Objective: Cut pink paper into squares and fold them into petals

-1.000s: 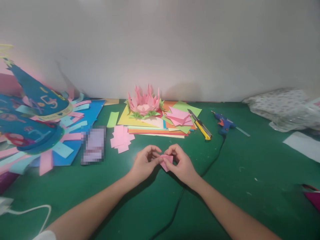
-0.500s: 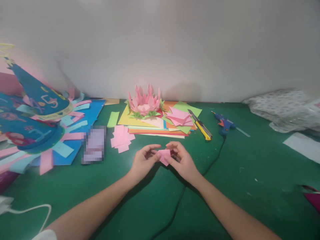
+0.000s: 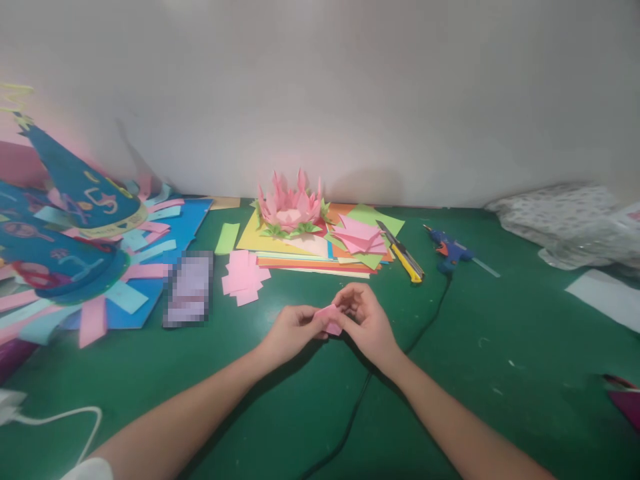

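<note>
A small pink paper piece (image 3: pixel 329 319) is pinched between both hands just above the green table (image 3: pixel 480 373). My left hand (image 3: pixel 290 332) grips its left side with curled fingers. My right hand (image 3: pixel 364 319) closes on its right side, fingers bent over the top. Beyond the hands lie several loose pink paper squares (image 3: pixel 243 275) and a stack of coloured sheets (image 3: pixel 310 255) that carries a pink paper lotus (image 3: pixel 290 208) and folded pink pieces (image 3: pixel 359 235).
A yellow utility knife (image 3: pixel 403 255) and a blue glue gun (image 3: pixel 450 248) lie right of the stack, the gun's black cord (image 3: pixel 360 400) running under my right wrist. Blue paper hats (image 3: pixel 65 213) crowd the left. A wrapped bundle (image 3: pixel 565 217) sits at right.
The left hand's fingers have curled down and closed tighter on the pink piece, which has turned and sunk slightly. Both hands stay in the same spot.
</note>
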A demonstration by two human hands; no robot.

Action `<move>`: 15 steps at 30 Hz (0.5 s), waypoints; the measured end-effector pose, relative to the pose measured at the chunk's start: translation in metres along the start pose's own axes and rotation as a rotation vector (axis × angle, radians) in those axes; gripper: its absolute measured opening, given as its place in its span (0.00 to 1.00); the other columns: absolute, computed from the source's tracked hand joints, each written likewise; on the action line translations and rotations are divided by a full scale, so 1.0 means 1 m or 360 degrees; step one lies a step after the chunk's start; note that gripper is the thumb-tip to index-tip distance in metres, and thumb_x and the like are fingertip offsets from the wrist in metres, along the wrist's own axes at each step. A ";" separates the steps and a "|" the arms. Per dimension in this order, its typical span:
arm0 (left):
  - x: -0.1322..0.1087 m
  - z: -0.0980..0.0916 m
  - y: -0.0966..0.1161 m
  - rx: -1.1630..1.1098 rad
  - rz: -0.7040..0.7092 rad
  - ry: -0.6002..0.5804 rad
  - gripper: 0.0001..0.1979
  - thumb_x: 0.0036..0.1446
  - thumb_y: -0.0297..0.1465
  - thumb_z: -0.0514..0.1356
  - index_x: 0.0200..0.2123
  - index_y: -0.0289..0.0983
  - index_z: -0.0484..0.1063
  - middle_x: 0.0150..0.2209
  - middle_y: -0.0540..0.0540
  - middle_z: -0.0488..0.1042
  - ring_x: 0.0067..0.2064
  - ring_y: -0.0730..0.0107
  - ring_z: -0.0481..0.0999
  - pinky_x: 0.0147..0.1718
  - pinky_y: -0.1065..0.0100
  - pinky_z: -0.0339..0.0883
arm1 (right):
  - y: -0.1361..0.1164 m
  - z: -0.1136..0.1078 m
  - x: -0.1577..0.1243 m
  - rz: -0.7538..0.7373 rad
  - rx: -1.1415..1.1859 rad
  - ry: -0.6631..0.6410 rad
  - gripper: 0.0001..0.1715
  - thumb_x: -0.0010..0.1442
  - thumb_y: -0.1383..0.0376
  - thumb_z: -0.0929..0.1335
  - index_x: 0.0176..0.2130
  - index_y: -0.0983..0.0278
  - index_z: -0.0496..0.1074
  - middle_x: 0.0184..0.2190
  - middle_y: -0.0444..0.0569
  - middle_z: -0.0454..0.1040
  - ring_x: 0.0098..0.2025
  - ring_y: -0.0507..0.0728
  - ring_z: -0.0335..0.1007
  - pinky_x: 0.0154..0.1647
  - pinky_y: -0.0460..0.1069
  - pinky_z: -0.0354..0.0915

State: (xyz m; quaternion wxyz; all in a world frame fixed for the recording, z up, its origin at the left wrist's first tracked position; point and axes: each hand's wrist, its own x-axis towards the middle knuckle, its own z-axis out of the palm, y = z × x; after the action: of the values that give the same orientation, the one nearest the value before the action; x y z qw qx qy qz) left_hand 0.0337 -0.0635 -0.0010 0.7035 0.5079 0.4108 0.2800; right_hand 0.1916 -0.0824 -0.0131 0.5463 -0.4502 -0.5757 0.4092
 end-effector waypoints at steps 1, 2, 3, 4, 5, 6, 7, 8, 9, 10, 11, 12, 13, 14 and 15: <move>0.000 0.000 0.001 -0.0040 -0.0021 0.0005 0.18 0.48 0.42 0.64 0.32 0.31 0.77 0.31 0.41 0.79 0.34 0.67 0.78 0.37 0.68 0.72 | 0.000 -0.001 0.000 -0.0032 -0.0047 0.0025 0.13 0.55 0.65 0.69 0.38 0.59 0.61 0.32 0.44 0.67 0.32 0.51 0.66 0.34 0.48 0.67; 0.000 0.000 0.002 -0.0104 -0.0038 0.0024 0.18 0.47 0.42 0.65 0.32 0.31 0.77 0.31 0.42 0.79 0.33 0.68 0.78 0.36 0.69 0.72 | -0.001 -0.002 0.000 -0.0086 -0.0113 0.0050 0.11 0.55 0.65 0.69 0.38 0.59 0.62 0.33 0.45 0.67 0.32 0.52 0.67 0.34 0.49 0.67; 0.000 0.000 0.002 -0.0179 -0.0047 0.0050 0.19 0.45 0.42 0.66 0.32 0.30 0.76 0.31 0.42 0.79 0.32 0.69 0.78 0.35 0.69 0.72 | -0.002 -0.003 0.000 -0.0157 -0.0204 0.0068 0.10 0.55 0.66 0.68 0.38 0.60 0.63 0.35 0.46 0.67 0.34 0.53 0.67 0.36 0.50 0.67; 0.001 0.000 0.003 -0.0255 -0.0051 0.0081 0.19 0.44 0.41 0.67 0.32 0.30 0.76 0.31 0.42 0.78 0.31 0.70 0.77 0.35 0.69 0.72 | -0.003 -0.004 -0.001 -0.0243 -0.0312 0.0081 0.09 0.55 0.66 0.68 0.37 0.60 0.64 0.37 0.48 0.67 0.37 0.55 0.67 0.38 0.51 0.67; 0.001 -0.001 0.003 -0.0326 -0.0050 0.0115 0.19 0.44 0.41 0.67 0.33 0.30 0.75 0.31 0.43 0.78 0.31 0.71 0.77 0.35 0.70 0.72 | -0.005 -0.006 -0.001 -0.0335 -0.0435 0.0088 0.07 0.55 0.66 0.69 0.35 0.60 0.66 0.38 0.49 0.67 0.40 0.56 0.66 0.40 0.53 0.66; 0.001 -0.001 0.003 -0.0383 -0.0049 0.0142 0.19 0.43 0.40 0.68 0.33 0.30 0.75 0.31 0.44 0.77 0.32 0.72 0.77 0.35 0.70 0.72 | -0.007 -0.007 -0.002 -0.0409 -0.0563 0.0067 0.04 0.55 0.66 0.69 0.34 0.60 0.68 0.40 0.49 0.66 0.43 0.58 0.65 0.43 0.54 0.65; 0.002 -0.002 0.003 -0.0425 -0.0051 0.0157 0.19 0.44 0.39 0.68 0.34 0.30 0.74 0.31 0.44 0.77 0.32 0.72 0.77 0.36 0.70 0.72 | -0.008 -0.008 -0.002 -0.0474 -0.0681 0.0038 0.02 0.55 0.66 0.69 0.33 0.59 0.70 0.41 0.49 0.66 0.44 0.59 0.64 0.45 0.55 0.64; 0.002 -0.003 0.004 -0.0453 -0.0054 0.0163 0.18 0.44 0.38 0.68 0.34 0.30 0.74 0.31 0.45 0.77 0.32 0.73 0.76 0.36 0.70 0.72 | -0.009 -0.009 -0.002 -0.0519 -0.0783 0.0002 0.02 0.56 0.67 0.68 0.32 0.58 0.72 0.42 0.49 0.65 0.45 0.59 0.63 0.46 0.56 0.63; 0.002 -0.003 0.004 -0.0472 -0.0057 0.0161 0.18 0.45 0.38 0.68 0.34 0.30 0.73 0.31 0.45 0.76 0.32 0.73 0.76 0.37 0.70 0.72 | -0.010 -0.009 -0.002 -0.0551 -0.0862 -0.0031 0.04 0.56 0.67 0.68 0.33 0.58 0.73 0.42 0.49 0.65 0.46 0.59 0.63 0.46 0.56 0.62; 0.002 -0.003 0.004 -0.0485 -0.0057 0.0156 0.17 0.45 0.38 0.67 0.34 0.30 0.73 0.31 0.45 0.76 0.32 0.74 0.76 0.37 0.70 0.72 | -0.010 -0.009 -0.002 -0.0573 -0.0921 -0.0050 0.06 0.57 0.68 0.67 0.33 0.57 0.74 0.43 0.49 0.65 0.46 0.59 0.63 0.45 0.56 0.62; 0.002 -0.004 0.004 -0.0492 -0.0053 0.0151 0.17 0.46 0.38 0.67 0.34 0.30 0.73 0.32 0.45 0.76 0.33 0.74 0.76 0.38 0.70 0.72 | -0.010 -0.009 -0.002 -0.0582 -0.0964 -0.0060 0.07 0.57 0.68 0.67 0.34 0.56 0.74 0.42 0.50 0.66 0.45 0.59 0.63 0.45 0.56 0.62; 0.002 -0.004 0.004 -0.0497 -0.0046 0.0148 0.17 0.47 0.38 0.67 0.34 0.30 0.73 0.32 0.45 0.76 0.33 0.74 0.76 0.39 0.69 0.72 | -0.010 -0.009 -0.002 -0.0581 -0.0993 -0.0059 0.08 0.58 0.68 0.67 0.35 0.56 0.75 0.42 0.50 0.67 0.45 0.59 0.63 0.45 0.56 0.62; 0.002 -0.004 0.005 -0.0498 -0.0041 0.0146 0.16 0.47 0.38 0.66 0.34 0.30 0.73 0.32 0.45 0.76 0.33 0.73 0.76 0.40 0.69 0.72 | -0.010 -0.009 -0.001 -0.0577 -0.1007 -0.0053 0.08 0.58 0.68 0.67 0.35 0.56 0.75 0.41 0.50 0.67 0.45 0.59 0.63 0.45 0.56 0.62; 0.002 -0.004 0.005 -0.0497 -0.0039 0.0144 0.17 0.47 0.38 0.66 0.34 0.30 0.73 0.33 0.44 0.76 0.34 0.73 0.76 0.40 0.68 0.72 | -0.009 -0.008 -0.001 -0.0570 -0.1014 -0.0050 0.07 0.58 0.67 0.67 0.35 0.56 0.75 0.41 0.50 0.68 0.44 0.59 0.64 0.45 0.56 0.63; 0.002 -0.003 0.005 -0.0492 -0.0039 0.0143 0.17 0.47 0.38 0.66 0.34 0.30 0.73 0.33 0.44 0.76 0.34 0.73 0.76 0.40 0.68 0.71 | -0.009 -0.008 -0.001 -0.0561 -0.1015 -0.0051 0.07 0.58 0.67 0.67 0.35 0.57 0.75 0.40 0.49 0.69 0.44 0.59 0.64 0.44 0.57 0.63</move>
State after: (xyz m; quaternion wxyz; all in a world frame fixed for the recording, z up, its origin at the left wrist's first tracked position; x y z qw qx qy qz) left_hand 0.0316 -0.0589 0.0029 0.7575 0.3754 0.4001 0.3538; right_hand 0.1992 -0.0853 -0.0043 0.4315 -0.4854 -0.7516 0.1155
